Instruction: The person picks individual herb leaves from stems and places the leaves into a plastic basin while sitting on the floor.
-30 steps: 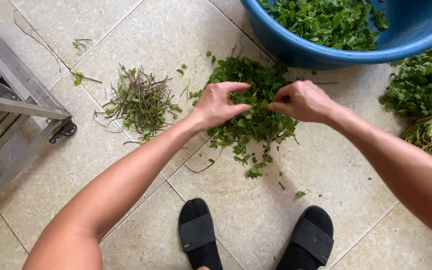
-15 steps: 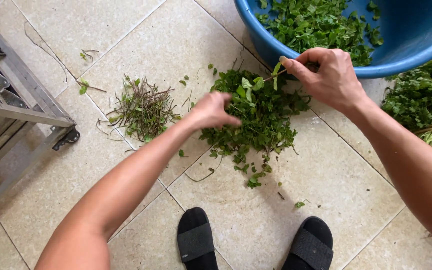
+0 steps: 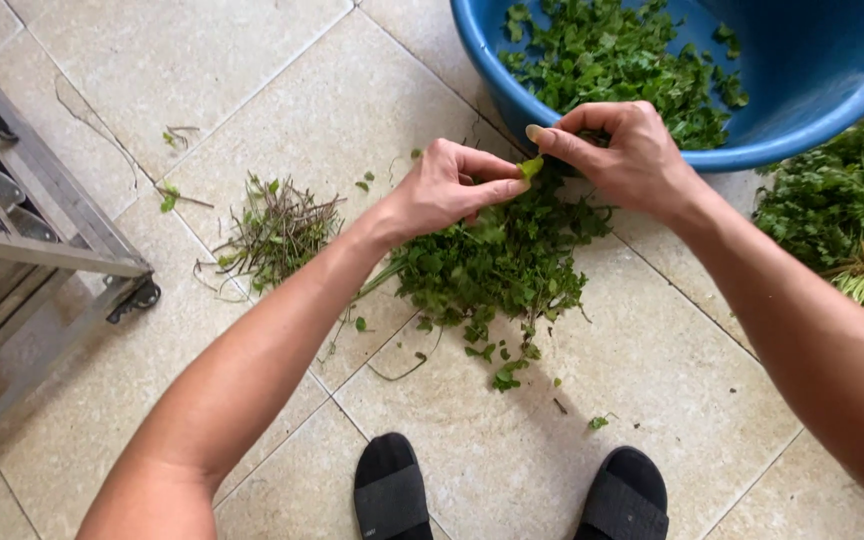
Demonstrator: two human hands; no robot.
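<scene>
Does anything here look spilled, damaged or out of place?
Only minor scatter: loose green leaf bits and a thin stray stem lie on the beige floor tiles, apart from the leafy herb heap. The round blue plastic basin sits upright, nothing looks damaged.

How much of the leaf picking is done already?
Partly done: the round blue plastic basin holds picked green leaves, and bare brown stems lie heaped aside. The left hand and right hand pinch one small green sprig. The floor pile of leafy greens and uncut bunch remain.
</scene>
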